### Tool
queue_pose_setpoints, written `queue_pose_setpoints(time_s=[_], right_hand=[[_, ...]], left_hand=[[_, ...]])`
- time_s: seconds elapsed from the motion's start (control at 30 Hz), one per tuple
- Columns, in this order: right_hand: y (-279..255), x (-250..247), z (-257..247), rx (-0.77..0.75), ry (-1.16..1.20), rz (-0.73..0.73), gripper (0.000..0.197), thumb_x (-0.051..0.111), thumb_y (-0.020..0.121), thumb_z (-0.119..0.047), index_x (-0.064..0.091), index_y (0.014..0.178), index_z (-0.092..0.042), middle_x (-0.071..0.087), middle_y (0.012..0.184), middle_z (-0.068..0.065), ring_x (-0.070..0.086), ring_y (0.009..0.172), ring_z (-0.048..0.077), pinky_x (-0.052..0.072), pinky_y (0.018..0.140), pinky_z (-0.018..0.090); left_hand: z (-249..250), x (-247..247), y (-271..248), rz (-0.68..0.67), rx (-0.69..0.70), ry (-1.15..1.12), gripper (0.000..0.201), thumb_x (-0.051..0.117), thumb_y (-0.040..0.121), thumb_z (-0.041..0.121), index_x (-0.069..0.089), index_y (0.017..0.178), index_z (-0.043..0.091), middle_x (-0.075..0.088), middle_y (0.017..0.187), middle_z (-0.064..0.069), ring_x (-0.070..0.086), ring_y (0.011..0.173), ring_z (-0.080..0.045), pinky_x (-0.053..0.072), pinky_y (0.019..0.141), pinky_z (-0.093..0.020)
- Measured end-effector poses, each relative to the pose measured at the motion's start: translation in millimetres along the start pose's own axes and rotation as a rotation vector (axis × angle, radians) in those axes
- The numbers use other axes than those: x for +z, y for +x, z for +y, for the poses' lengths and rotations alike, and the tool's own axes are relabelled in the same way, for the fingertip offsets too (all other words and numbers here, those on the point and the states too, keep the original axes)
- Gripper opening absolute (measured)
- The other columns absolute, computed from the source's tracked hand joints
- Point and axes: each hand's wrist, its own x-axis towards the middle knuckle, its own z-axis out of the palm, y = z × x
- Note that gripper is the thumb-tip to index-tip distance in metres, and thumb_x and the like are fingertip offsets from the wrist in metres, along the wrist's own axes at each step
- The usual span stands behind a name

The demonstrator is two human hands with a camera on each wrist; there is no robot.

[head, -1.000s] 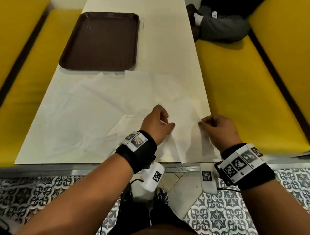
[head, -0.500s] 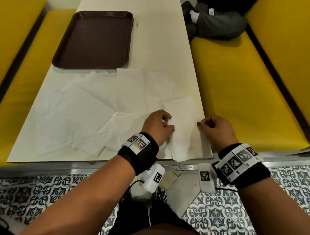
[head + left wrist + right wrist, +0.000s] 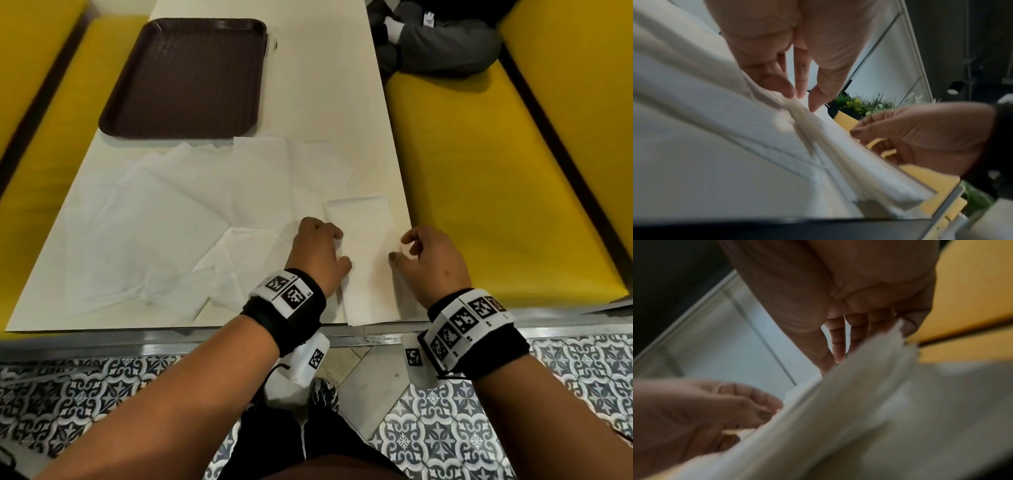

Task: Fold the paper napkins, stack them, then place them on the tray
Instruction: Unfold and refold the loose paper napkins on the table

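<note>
A white napkin [image 3: 366, 253], folded into a long narrow strip, lies at the table's near right corner. My left hand [image 3: 337, 253] pinches its left long edge with curled fingers; the left wrist view shows thumb and fingertips [image 3: 797, 92] closed on the paper. My right hand [image 3: 400, 248] pinches the right long edge, a bit of white showing between thumb and fingers. Several unfolded napkins [image 3: 154, 222] lie spread and overlapping over the table's middle and left. The dark brown tray [image 3: 185, 75] sits bare at the far left, beyond the napkins.
Yellow benches [image 3: 479, 178] run along both sides of the white table [image 3: 325, 85]. A person in dark clothes [image 3: 445, 44] sits on the far right bench. The table's metal front edge [image 3: 205, 342] is just below my wrists, with patterned tile floor under it.
The napkin between my hands went from a wide raised sheet to a narrow folded strip lying flat. Both hands stayed at its two sides.
</note>
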Motion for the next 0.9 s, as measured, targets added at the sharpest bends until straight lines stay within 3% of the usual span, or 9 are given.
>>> queue_pose_setpoints(time_s=[0.1,0.23,0.37,0.53,0.7,0.8,0.9], right_hand=[[-2,1,-10,-0.224,-0.133,-0.017,0.024,0.070,0.085,-0.025,0.062,0.107,-0.022,0.055,0.099,-0.003,0.052,0.088,0.014,0.038,0.073,0.024],[1,9,-17,-0.258,-0.261,-0.166,0.027,0.069,0.084,-0.031,0.065,0.110,-0.022,0.059,0.104,0.001,0.057,0.096,0.021,0.048,0.083,0.032],[2,9,-24,-0.216,-0.279,-0.209,0.026,0.068,0.084,-0.033,0.064,0.108,-0.023,0.059,0.103,0.002,0.057,0.096,0.022,0.049,0.082,0.034],[5,-3,-45,-0.209,-0.255,-0.146,0.031,0.067,0.086,-0.038,0.064,0.111,-0.020,0.061,0.105,0.003,0.057,0.097,0.020,0.043,0.076,0.029],[13,-1,-87,-0.257,-0.132,-0.127,0.024,0.067,0.087,-0.036,0.064,0.104,-0.020,0.062,0.099,-0.002,0.052,0.082,0.012,0.035,0.069,0.024],[22,18,-110,-0.256,-0.088,-0.177,0.019,0.066,0.088,-0.031,0.065,0.102,-0.018,0.065,0.100,-0.001,0.055,0.085,0.013,0.036,0.072,0.024],[32,40,-125,-0.228,-0.103,-0.237,0.022,0.065,0.088,-0.030,0.065,0.105,-0.016,0.065,0.107,0.002,0.059,0.098,0.018,0.042,0.081,0.027]], left_hand=[[0,-2,-1,-0.029,0.036,0.131,0.043,0.070,0.080,0.024,0.058,0.120,0.012,0.040,0.127,-0.004,0.045,0.115,-0.022,0.041,0.098,-0.031],[-1,-3,2,-0.066,0.050,0.177,0.044,0.069,0.080,0.027,0.058,0.121,0.013,0.043,0.126,-0.004,0.043,0.118,-0.023,0.041,0.098,-0.035],[-6,-7,4,-0.074,0.080,0.185,0.044,0.067,0.083,0.030,0.057,0.123,0.014,0.045,0.126,-0.004,0.043,0.119,-0.023,0.041,0.099,-0.036],[-19,-34,12,0.065,0.081,0.090,0.030,0.064,0.085,0.032,0.061,0.110,0.014,0.050,0.112,-0.006,0.055,0.104,-0.025,0.046,0.089,-0.037],[-45,-80,28,0.223,-0.034,0.131,0.022,0.060,0.086,0.030,0.056,0.099,0.013,0.054,0.104,-0.008,0.054,0.099,-0.027,0.042,0.084,-0.032],[-60,-104,39,0.281,-0.154,0.151,0.029,0.060,0.087,0.031,0.054,0.107,0.011,0.054,0.111,-0.011,0.053,0.105,-0.030,0.041,0.085,-0.034],[-71,-122,50,0.242,-0.282,0.276,0.045,0.057,0.087,0.039,0.050,0.121,0.010,0.053,0.123,-0.012,0.049,0.117,-0.032,0.044,0.092,-0.041]])
